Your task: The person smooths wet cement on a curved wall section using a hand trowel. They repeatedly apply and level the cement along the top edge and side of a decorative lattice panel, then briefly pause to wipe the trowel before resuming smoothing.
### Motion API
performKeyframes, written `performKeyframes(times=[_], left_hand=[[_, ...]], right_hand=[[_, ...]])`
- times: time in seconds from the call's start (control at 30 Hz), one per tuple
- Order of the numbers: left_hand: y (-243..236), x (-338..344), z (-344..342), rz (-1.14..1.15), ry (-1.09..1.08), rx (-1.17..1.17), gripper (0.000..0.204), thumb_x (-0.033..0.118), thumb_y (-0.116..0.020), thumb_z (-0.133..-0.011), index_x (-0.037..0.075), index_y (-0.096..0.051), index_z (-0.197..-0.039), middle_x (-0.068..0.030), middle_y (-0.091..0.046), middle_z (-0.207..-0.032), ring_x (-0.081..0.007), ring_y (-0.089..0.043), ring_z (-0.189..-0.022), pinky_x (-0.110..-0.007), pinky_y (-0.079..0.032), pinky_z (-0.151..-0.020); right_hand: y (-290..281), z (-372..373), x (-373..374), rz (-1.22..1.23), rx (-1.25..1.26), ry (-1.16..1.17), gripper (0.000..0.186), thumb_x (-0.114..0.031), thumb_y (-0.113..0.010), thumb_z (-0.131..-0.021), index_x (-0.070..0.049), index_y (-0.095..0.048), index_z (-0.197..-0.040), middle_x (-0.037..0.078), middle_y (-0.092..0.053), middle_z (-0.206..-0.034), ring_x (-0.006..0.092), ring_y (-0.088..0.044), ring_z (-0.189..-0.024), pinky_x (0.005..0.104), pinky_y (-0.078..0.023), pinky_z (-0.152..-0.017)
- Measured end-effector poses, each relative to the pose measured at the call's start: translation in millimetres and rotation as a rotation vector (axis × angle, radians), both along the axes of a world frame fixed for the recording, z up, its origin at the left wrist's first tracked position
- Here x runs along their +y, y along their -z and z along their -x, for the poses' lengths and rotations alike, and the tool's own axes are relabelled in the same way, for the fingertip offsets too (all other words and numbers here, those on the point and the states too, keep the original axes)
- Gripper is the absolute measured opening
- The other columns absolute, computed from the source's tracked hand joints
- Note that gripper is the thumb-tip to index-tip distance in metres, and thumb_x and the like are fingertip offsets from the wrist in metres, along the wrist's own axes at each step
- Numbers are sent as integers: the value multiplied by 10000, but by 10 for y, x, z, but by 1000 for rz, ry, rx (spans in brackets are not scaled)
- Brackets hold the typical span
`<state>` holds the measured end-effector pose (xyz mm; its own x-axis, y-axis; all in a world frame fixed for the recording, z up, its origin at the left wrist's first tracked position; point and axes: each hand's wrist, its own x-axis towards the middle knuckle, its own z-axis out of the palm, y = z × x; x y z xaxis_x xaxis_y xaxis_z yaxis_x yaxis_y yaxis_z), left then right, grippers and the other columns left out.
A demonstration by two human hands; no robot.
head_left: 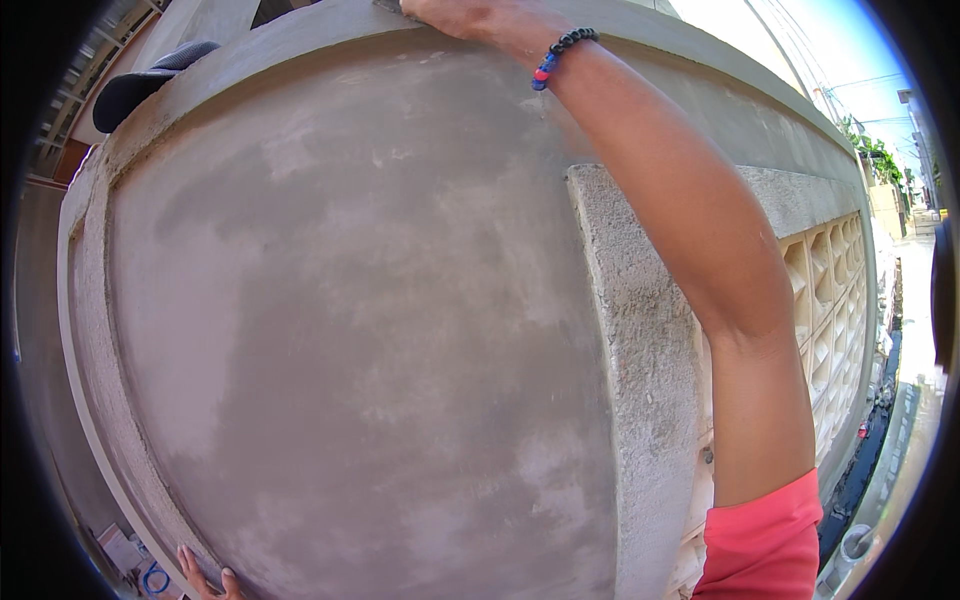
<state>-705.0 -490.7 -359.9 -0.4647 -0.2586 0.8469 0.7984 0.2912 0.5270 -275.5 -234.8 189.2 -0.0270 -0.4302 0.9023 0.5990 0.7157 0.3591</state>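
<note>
My right hand [462, 14] is up at the raised top border of a grey plastered wall [400, 300], cut off by the picture's upper edge. A small dark grey flat piece [392, 6] shows beside its fingers; its kind cannot be made out. That wrist wears a bracelet of black and blue beads [562, 58], and a red sleeve [765, 540] ends above the elbow. At the lower left, my left hand [212, 582] lies with fingers apart against the wall's raised left border [135, 440]. The plaster has darker and paler patches.
A rough concrete post [650, 300] and a cream block lattice [835, 290] stand right of the panel. A dark cap [150, 82] sits by the upper left corner. Along the right run a narrow drain [868, 470] and a lane [918, 370]. A grey bucket-like container [855, 545] stands lower right.
</note>
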Motion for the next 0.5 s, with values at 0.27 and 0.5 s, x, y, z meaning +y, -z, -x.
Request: performKeyframes(times=[0.27, 0.5], left_hand=[[29, 51, 49, -51, 67, 7, 693, 319, -735, -840, 11, -450, -1391, -199, -484, -1395, -300, -463, -1278, -398, -362, -1075], [-188, 181, -387, -119, -19, -110, 647, 359, -695, -867, -2, -481, -1359, -195, -559, -1302, -299, -536, -1174, -394, -398, -1031]], right_hand=[[-132, -2618, 1990, 321, 580, 214, 505, -482, -568, -795, -281, -634, -1254, 43, -694, -1130, 266, -639, -1065, 395, -490, -896], [-180, -2625, 1879, 456, 628, 72, 478, -458, -573, -809, -264, -647, -1240, 74, -703, -1097, 266, -650, -1035, 390, -494, -889]])
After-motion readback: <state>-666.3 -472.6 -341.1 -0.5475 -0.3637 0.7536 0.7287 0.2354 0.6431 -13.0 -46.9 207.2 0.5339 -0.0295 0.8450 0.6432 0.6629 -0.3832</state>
